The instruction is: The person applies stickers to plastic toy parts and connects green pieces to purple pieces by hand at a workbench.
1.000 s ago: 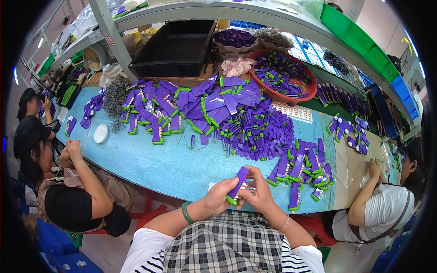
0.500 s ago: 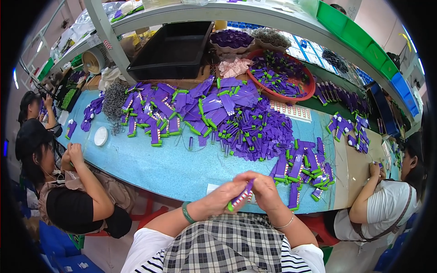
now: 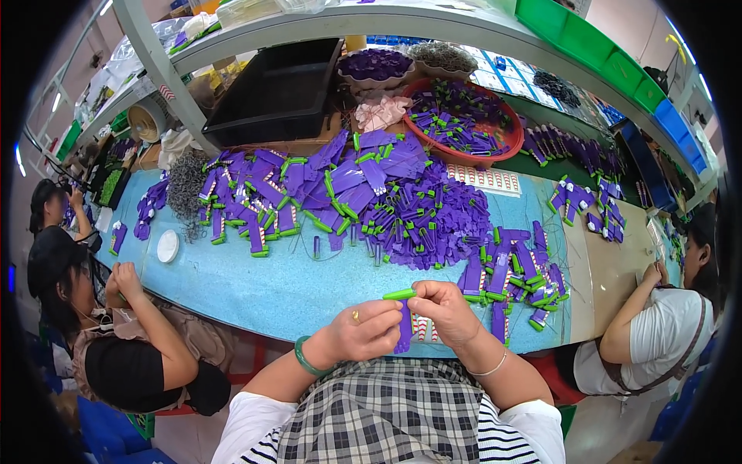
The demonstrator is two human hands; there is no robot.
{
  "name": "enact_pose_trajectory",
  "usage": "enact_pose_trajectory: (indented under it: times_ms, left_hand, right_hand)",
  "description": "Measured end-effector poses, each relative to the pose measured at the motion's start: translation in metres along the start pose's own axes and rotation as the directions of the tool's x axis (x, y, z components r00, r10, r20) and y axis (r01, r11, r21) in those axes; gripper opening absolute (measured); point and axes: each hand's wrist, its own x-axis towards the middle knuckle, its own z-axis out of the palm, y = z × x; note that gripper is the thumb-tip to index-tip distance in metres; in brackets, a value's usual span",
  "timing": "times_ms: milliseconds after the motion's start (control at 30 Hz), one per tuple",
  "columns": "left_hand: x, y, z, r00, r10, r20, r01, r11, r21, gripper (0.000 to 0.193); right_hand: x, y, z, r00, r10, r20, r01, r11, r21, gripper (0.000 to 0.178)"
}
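Note:
In front of my apron, both hands pinch a flat purple piece with a green end (image 3: 399, 295). The green end is on top and the purple strip hangs below it. My left hand (image 3: 365, 331), with a ring and a green bangle, grips it from the left with curled fingers. My right hand (image 3: 448, 313) holds its right side between thumb and forefinger. Partly behind my right hand, a red-and-white patterned strip sheet (image 3: 422, 329) shows at the table's near edge. To the right of that hand lies a pile of similar purple-and-green pieces (image 3: 500, 272).
Across the blue table (image 3: 255, 290) lie a heap of small purple parts (image 3: 452, 220), grey wires (image 3: 184, 185) and a white lid (image 3: 168, 246). Behind stand a red basin (image 3: 506, 147) and a black tray (image 3: 270, 93). People sit at left and right.
My hands have turned the purple piece so its green end is now up and its strip hangs down. My left hand's fingers have curled in. The view has shifted slightly.

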Motion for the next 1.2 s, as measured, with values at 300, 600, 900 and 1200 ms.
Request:
enact_pose_trajectory:
  times_ms: [300, 600, 900, 1200]
  left_hand:
    - [-0.008, 0.006, 0.002, 0.996, 0.071, -0.048, -0.073, 0.996, -0.045, 0.016]
    - [-0.019, 0.004, 0.004, 0.998, -0.064, 0.001, 0.064, 0.994, -0.087, 0.019]
    - [-0.006, 0.002, 0.031, 0.718, -0.643, 0.268, 0.687, 0.588, -0.427, 0.009]
    - [-0.021, -0.072, 0.031, 0.578, -0.624, 0.526, 0.569, 0.770, 0.288, 0.017]
  right_hand:
    - [-0.006, 0.005, 0.011, 0.929, 0.366, 0.047, -0.369, 0.916, 0.159, 0.022]
    - [-0.039, 0.016, -0.009, 0.922, 0.316, 0.223, -0.342, 0.935, 0.088, 0.034]
    - [-0.026, 0.039, -0.035, 0.921, -0.389, -0.034, 0.281, 0.721, -0.633, 0.020]
    - [-0.024, 0.034, -0.030, 0.962, -0.244, -0.119, 0.198, 0.930, -0.311, 0.027]
